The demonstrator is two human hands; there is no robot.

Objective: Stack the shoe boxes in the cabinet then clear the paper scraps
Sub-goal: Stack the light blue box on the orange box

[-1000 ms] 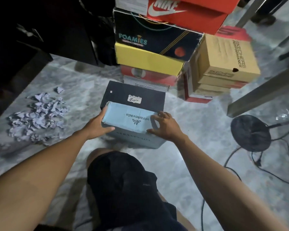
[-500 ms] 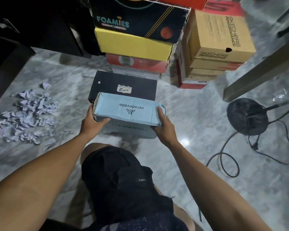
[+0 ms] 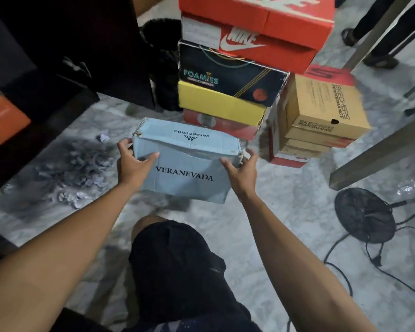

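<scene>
I hold a light blue Veranevada shoe box (image 3: 187, 171) off the floor, tilted so its front side faces me. My left hand (image 3: 133, 164) grips its left end and my right hand (image 3: 241, 173) grips its right end. Behind it stands a stack of shoe boxes: a red Nike box (image 3: 273, 25) on top, a dark Foamies box (image 3: 225, 75), a yellow box (image 3: 216, 104) and a red box (image 3: 225, 125) below. Tan Skechers boxes (image 3: 321, 111) are stacked to the right. A pile of pale paper scraps (image 3: 74, 173) lies on the floor at left. The dark cabinet (image 3: 34, 75) is at the left.
An orange box (image 3: 3, 118) sits inside the cabinet at far left. A black fan (image 3: 364, 214) with cables lies on the marble floor at right. A metal table leg (image 3: 379, 149) slants across the right side. Someone's feet (image 3: 374, 58) stand at the top right.
The blue box has come up off the black box beneath it and tilted toward me; the black box is now hidden. My view has swung upward, showing more of the stack.
</scene>
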